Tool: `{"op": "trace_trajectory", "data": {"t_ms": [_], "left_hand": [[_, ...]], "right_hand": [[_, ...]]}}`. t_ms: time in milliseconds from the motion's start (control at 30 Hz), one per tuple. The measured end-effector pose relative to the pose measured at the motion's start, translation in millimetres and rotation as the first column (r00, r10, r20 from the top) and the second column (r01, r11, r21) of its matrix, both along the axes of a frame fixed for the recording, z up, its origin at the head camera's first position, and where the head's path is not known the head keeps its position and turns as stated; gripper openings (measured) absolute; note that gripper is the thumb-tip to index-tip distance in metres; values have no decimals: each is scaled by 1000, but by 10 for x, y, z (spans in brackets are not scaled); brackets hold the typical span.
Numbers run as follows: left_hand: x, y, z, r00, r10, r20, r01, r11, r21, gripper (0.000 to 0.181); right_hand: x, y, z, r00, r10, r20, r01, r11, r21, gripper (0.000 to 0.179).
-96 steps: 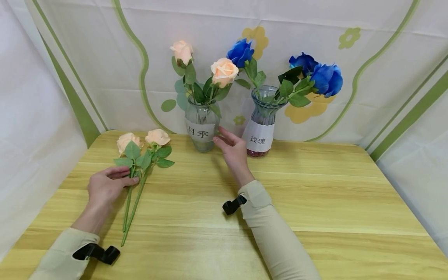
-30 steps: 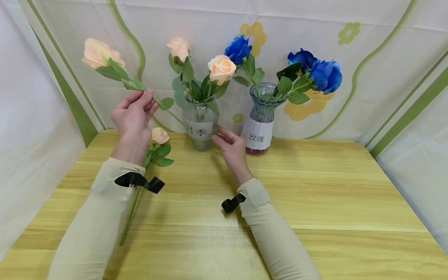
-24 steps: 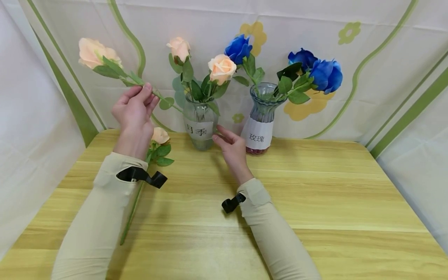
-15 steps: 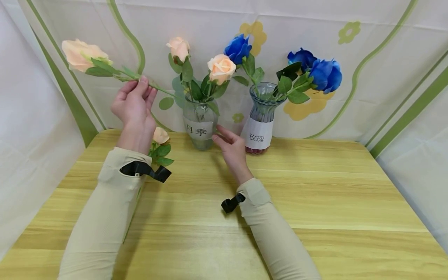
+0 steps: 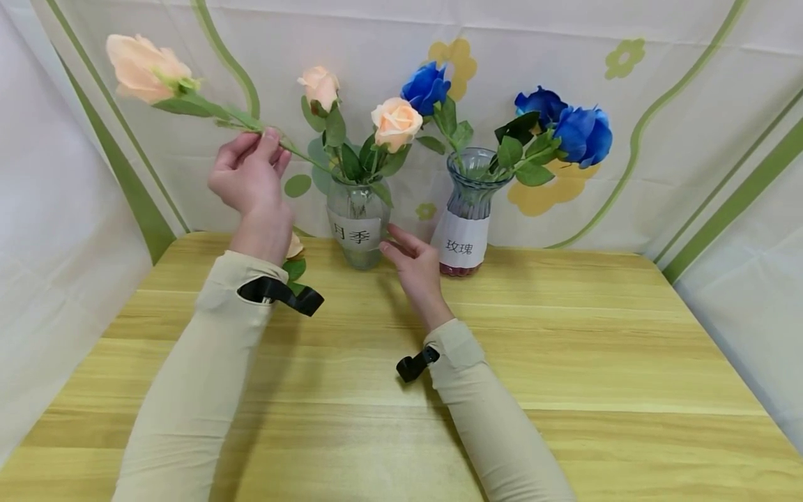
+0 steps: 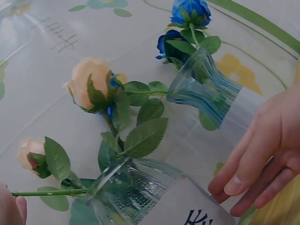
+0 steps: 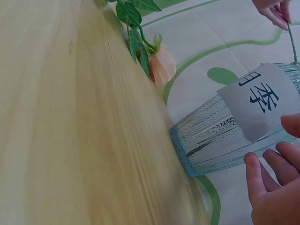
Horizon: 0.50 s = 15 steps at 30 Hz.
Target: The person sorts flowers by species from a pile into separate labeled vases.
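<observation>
My left hand point(image 5: 247, 174) pinches the stem of a peach artificial rose point(image 5: 147, 70) between thumb and fingers. The flower leans to the upper left, and its stem point(image 6: 51, 192) reaches the mouth of the left glass vase point(image 5: 357, 199); how far it goes in is unclear. Two other peach roses point(image 5: 397, 124) stand in this vase, which bears a white paper label point(image 7: 255, 101). My right hand point(image 5: 414, 268) has its fingers extended at the vase's right side, fingertips at the glass. Another peach rose point(image 7: 161, 65) lies on the table, mostly hidden behind my left forearm in the head view.
A bluish glass vase point(image 5: 470, 202) with a paper label point(image 5: 464, 240) stands to the right, holding blue roses point(image 5: 585, 136). Behind the wooden table point(image 5: 564, 348) hangs a white patterned cloth point(image 5: 690, 139). Both wrists wear black camera mounts point(image 5: 417, 364).
My left hand has picked one peach rose up from the table and brought its stem to the left vase. Lately the hand has risen slightly, the bloom tilting higher. The right hand stays put.
</observation>
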<state>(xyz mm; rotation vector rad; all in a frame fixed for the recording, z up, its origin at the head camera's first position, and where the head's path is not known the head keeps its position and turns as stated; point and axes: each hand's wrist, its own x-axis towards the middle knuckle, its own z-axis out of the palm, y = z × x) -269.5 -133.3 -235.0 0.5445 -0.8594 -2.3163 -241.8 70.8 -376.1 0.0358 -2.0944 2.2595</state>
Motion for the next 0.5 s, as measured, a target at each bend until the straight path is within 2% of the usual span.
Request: {"op": "trace_trajectory", "data": {"t_ms": [233,500], "left_hand": [[-31,175,-47,999,-37,-1,37,991,-130,22],[-66,336,-119,997,-60,41,70,947,-314,15]], "right_hand": [[-4,0,4,1000,-9,13,8,1000,5,40],[-4,7,-11,1000,-3,15,3,1000,5,40]]}}
